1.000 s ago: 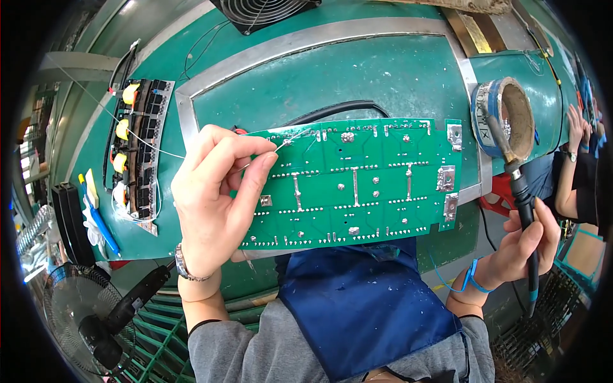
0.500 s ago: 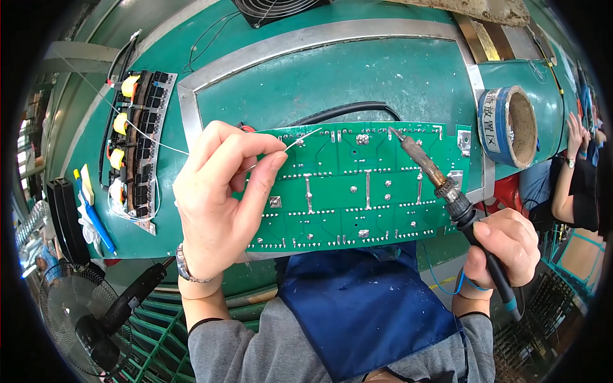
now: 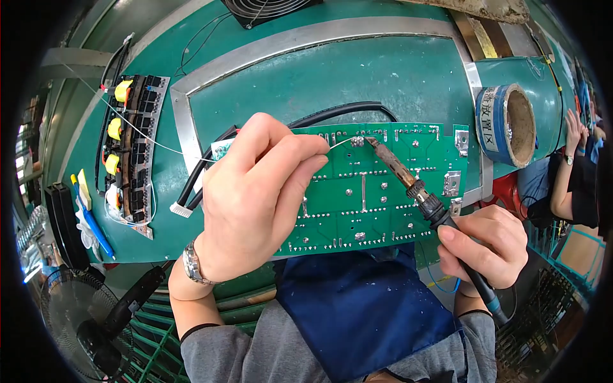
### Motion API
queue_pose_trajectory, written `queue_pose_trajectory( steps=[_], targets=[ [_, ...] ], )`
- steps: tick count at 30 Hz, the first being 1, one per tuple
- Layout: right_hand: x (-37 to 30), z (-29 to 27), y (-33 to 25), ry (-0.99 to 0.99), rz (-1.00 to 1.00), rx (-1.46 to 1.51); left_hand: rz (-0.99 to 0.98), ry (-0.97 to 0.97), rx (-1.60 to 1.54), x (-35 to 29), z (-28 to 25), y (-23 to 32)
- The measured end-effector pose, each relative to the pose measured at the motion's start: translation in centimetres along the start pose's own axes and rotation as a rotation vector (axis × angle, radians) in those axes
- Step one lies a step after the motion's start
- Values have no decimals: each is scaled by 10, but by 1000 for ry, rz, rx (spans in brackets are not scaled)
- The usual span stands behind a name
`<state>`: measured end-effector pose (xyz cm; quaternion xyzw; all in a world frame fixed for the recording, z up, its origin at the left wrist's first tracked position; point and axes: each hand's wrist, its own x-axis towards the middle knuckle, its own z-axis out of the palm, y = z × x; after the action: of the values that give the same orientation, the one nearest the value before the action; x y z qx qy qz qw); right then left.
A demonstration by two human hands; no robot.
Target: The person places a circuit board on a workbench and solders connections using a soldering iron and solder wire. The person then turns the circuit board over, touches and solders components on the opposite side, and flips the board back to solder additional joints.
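A large green circuit board (image 3: 389, 169) lies solder side up before me, rows of shiny joints across it. My left hand (image 3: 255, 191), a metal watch on its wrist, pinches a thin solder wire (image 3: 340, 143) over the board's left part. The wire's tip reaches a big joint (image 3: 357, 141) near the far edge. In my right hand (image 3: 491, 246) is a soldering iron (image 3: 426, 199), gripped by its dark handle. Its tip is beside that same joint, close to the wire's end; contact cannot be made out. My left hand covers the board's left end.
A black cable with a white connector (image 3: 181, 209) runs behind the board. At left lie a strip of dark components (image 3: 142, 121) and a blue pen (image 3: 96, 223). A tape roll (image 3: 507, 126) stands at right, with another person's hand (image 3: 575, 135) beyond. A fan (image 3: 86, 319) stands lower left.
My left hand has moved right with the solder wire. The iron's tip has shifted left and slightly nearer, so wire and tip now meet around one joint. The white connector has come into sight.
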<state>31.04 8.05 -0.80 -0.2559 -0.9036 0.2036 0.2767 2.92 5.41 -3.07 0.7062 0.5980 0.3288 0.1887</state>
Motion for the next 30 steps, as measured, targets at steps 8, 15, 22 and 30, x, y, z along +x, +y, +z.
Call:
queue_pose_trajectory(
  steps=[8, 15, 22, 30],
  targets=[
    [0, 7, 0, 88, 24, -35, 108, 23, 28, 6, 9, -4],
    [-1, 9, 2, 70, 20, -37, 96, 9, 36, 6, 12, -5],
    [-2, 10, 0, 59, 6, -67, 11, 9, 18, 4, 9, -2],
    [-11, -1, 0, 74, 5, -35, 37, 22, 93, 4, 2, -1]
  ],
)
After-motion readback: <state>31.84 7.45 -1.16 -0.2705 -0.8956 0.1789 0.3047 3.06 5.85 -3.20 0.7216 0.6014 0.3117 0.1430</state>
